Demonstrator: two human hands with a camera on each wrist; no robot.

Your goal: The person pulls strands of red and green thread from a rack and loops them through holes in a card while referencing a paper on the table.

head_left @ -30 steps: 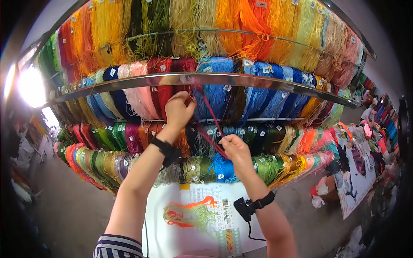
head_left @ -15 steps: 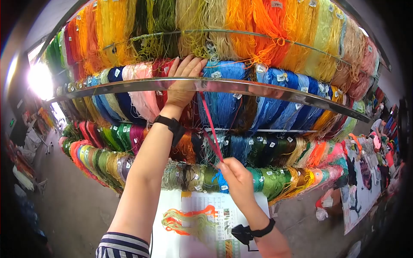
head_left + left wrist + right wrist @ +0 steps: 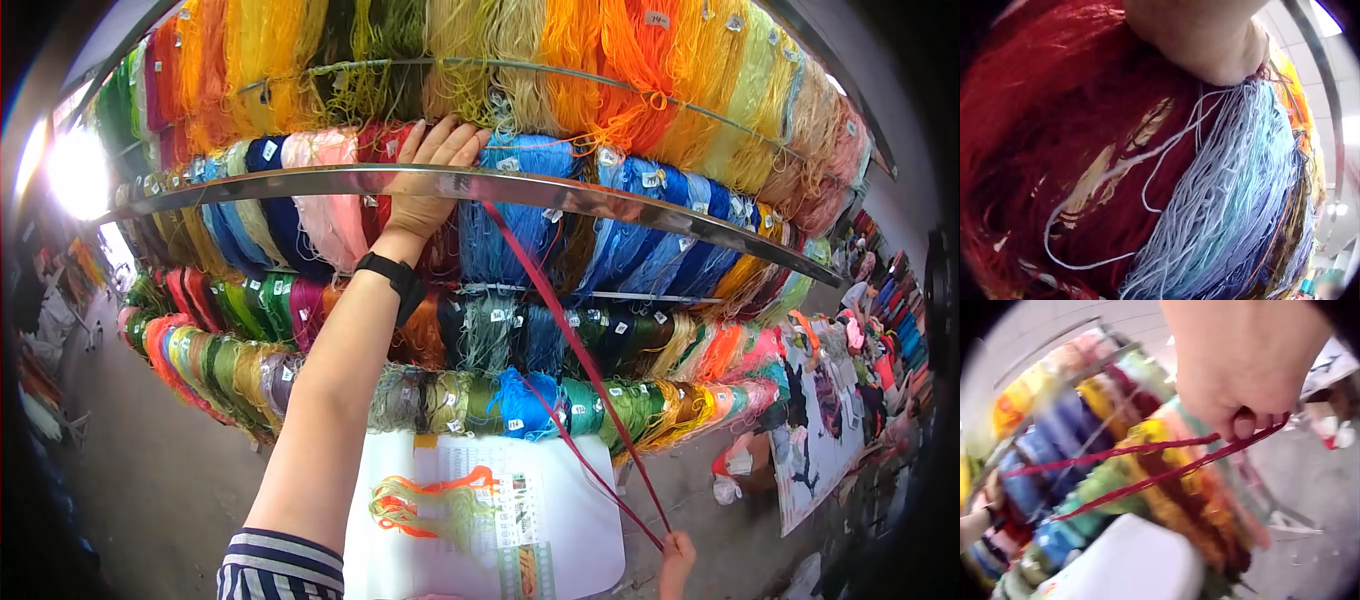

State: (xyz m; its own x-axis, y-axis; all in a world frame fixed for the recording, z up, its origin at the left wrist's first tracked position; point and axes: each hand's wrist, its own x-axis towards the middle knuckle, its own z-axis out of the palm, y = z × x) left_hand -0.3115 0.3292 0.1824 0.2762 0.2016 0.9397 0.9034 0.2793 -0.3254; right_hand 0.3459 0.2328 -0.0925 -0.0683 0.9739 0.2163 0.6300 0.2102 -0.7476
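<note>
My left hand [image 3: 425, 185] lies flat with straight fingers on the dark red skeins [image 3: 438, 262], partly behind the metal bar, beside the bright blue skeins [image 3: 515, 235]. In the left wrist view the hand [image 3: 1210, 37] rests on dark red thread [image 3: 1104, 125] next to pale blue thread [image 3: 1210, 175]. At the lower right my right hand [image 3: 677, 565] grips a crimson strand [image 3: 575, 345] that stretches in two lengths up toward the left hand. The right wrist view shows this hand [image 3: 1247, 369] with fingers curled round the crimson strand [image 3: 1160, 480].
A curved metal bar [image 3: 620, 205] crosses before rows of tagged skeins. Below them lies a white sheet [image 3: 400, 565] with orange and pale green threads [image 3: 425, 505] and a printed chart. At the right stands a table [image 3: 800, 495] with coloured material.
My left hand has gone from curled fingers to lying flat on the red skeins. My right hand has moved down and to the right, drawing the crimson strand out long.
</note>
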